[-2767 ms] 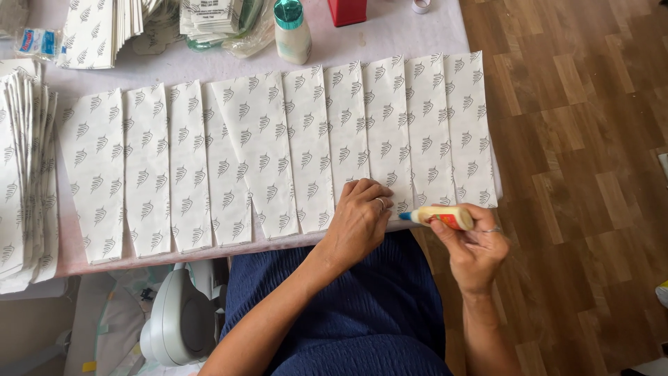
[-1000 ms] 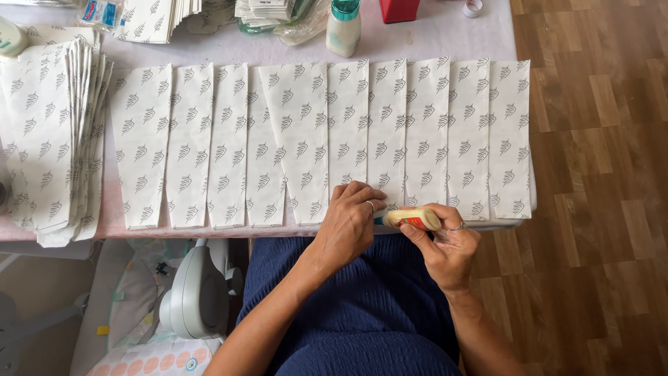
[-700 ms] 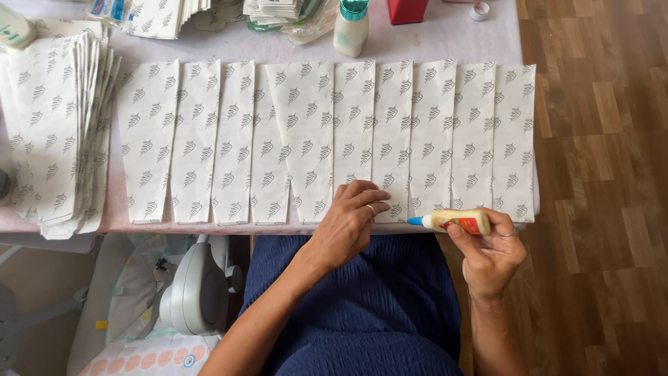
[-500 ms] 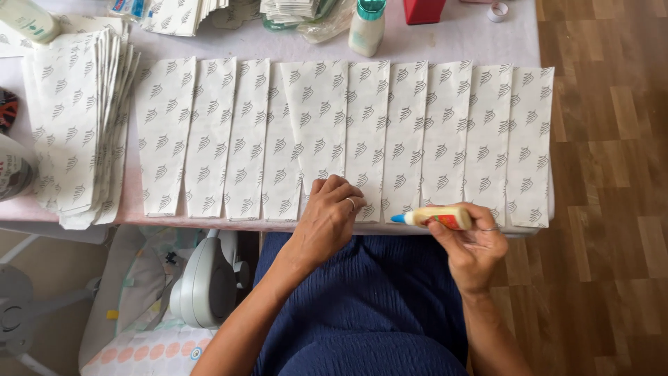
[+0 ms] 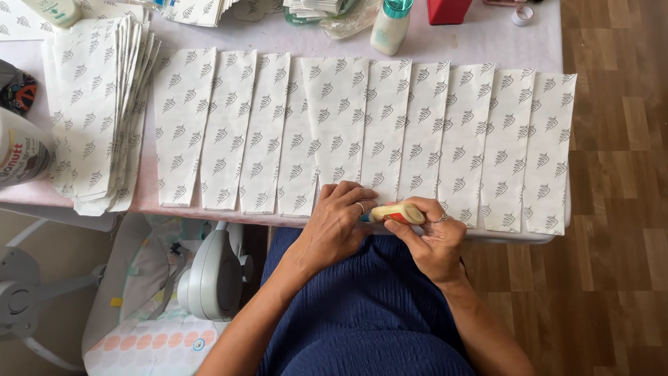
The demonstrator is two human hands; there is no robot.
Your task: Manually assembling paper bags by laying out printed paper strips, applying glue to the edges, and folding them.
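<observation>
Right hand curled around a small yellow glue stick, fingers pinching it from below and thumb over the top, stick lying sideways at the near edge of the counter. Left hand laid palm-down just beside it, fingers close together and slightly bent, pressing the lower end of a printed paper strip and touching the stick's tip. Strip lying within a row of overlapping patterned strips across the counter. Stack of same paper at far left; white bottle with teal cap behind the row.
</observation>
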